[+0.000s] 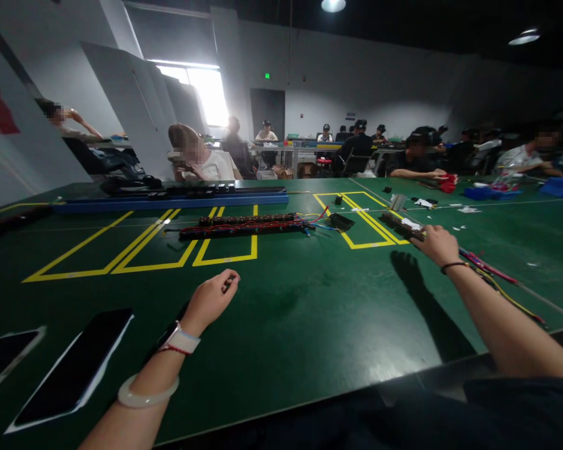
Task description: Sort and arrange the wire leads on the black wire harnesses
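My right hand (438, 245) reaches out to the right, its fingers closed round the near end of a long dark strip (394, 223). A white paper piece (410, 224) lies on that strip. Red and yellow cables (490, 269) run along the table beside my right wrist. My left hand (214, 299) is over the green table (281, 325), fingers curled with the tips together; whatever is in them, if anything, is hidden. Beyond it lies a long black wired bar (244, 226) with red and blue wires trailing from its right end.
Yellow tape outlines (152, 270) mark the table. A blue rail (178, 201) lies along the far edge. At the near left are a black tablet-like slab (77, 369) and another dark slab (9, 356). Blue trays (490, 192) stand far right; several people sit beyond.
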A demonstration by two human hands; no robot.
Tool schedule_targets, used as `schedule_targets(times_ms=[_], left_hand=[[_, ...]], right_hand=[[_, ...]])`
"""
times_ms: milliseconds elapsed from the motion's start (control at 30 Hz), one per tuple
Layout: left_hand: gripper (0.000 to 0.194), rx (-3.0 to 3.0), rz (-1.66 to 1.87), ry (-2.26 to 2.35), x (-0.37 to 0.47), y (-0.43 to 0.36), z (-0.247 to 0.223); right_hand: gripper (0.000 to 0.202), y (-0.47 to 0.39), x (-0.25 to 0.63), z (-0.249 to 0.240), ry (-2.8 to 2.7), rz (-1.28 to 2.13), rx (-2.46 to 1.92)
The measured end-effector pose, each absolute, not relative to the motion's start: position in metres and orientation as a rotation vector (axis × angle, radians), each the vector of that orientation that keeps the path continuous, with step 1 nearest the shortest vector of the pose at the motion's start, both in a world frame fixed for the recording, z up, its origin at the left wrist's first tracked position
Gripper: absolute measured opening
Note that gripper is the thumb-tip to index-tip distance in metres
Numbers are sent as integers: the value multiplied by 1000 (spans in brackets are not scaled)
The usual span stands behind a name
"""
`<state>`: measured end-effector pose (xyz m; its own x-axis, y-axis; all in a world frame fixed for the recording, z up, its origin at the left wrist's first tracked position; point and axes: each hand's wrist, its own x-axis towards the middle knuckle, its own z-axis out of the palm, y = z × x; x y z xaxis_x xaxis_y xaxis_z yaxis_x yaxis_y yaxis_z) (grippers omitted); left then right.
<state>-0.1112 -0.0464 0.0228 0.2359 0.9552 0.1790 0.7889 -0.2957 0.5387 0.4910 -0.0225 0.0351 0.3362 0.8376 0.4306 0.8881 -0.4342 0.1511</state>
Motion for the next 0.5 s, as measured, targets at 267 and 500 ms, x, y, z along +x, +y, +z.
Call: schedule_targets(times_ms=[267, 500], left_hand=[[33, 2141, 636, 1603, -111, -46, 22], [31, 2138, 653, 1612, -110, -48, 25]], right_hand=[[43, -39, 576, 14, -1318, -316, -2710], [31, -13, 578, 9, -1184, -230, -2709]])
